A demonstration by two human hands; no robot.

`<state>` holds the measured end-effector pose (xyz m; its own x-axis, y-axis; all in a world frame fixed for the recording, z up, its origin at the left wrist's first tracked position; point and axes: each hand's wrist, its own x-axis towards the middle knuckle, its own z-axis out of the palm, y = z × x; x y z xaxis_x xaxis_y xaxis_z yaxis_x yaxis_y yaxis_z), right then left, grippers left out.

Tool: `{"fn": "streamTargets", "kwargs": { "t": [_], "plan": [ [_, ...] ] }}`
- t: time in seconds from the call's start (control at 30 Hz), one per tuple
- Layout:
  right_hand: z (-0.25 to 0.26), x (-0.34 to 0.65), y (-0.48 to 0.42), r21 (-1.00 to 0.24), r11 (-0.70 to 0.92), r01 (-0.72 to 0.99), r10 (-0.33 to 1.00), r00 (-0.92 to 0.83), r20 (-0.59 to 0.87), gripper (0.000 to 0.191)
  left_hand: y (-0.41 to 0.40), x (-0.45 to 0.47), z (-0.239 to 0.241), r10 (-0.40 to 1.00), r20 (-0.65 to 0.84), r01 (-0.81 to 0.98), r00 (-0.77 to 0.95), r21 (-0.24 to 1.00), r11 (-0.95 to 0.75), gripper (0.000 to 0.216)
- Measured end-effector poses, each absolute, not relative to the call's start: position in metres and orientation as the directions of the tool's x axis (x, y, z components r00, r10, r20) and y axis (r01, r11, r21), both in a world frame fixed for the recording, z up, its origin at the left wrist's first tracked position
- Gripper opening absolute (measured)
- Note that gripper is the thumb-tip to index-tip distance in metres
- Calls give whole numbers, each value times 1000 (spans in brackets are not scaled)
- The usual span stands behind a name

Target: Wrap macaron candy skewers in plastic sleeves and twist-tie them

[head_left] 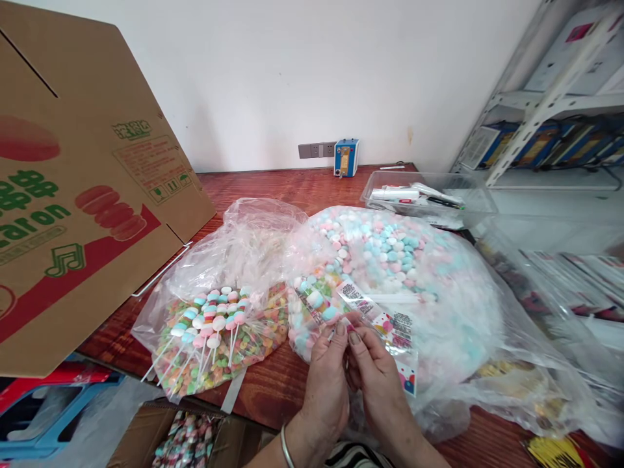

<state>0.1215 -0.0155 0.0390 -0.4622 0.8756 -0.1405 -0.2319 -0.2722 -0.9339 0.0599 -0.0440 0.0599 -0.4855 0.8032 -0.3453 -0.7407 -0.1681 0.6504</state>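
On the counter (273, 390), before the big bag of pastel candies (390, 260), your left hand (326, 383) and right hand (377, 380) both pinch a small printed packet (385, 325), seemingly mid-filling, so next likely needs its mouth spread open.

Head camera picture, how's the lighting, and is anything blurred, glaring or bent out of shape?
Head view: even, soft daylight with faint shadows; the hands, left hand and right hand, are sharp; white glare hazes the clear plastic bag of pastel candies; wide-angle bending slants the shelf and stretches the cardboard box.
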Motion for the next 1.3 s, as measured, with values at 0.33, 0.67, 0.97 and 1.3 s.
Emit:
{"fn": "streamTargets", "kwargs": {
  "t": [0.33,0.67,0.97,1.3],
  "plan": [
    [47,136,-17,-508,-828,-238,446,-828,-340,31,-58,23,53,931,-243,-717,-272,696,-27,23],
    [42,125,-23,-949,-246,-197,853,-509,-116,30,-50,36,54,791,-326,-639,-518,762,-105,23],
    [46,136,-29,-376,-908,-186,312,-898,-308,35,-70,15,36,924,-348,-757,-160,644,111,27],
    [52,160,-23,-811,-567,-146,615,-730,-299,34,-62,13,49,895,-288,-603,-341,797,27,26]
  ]
}}
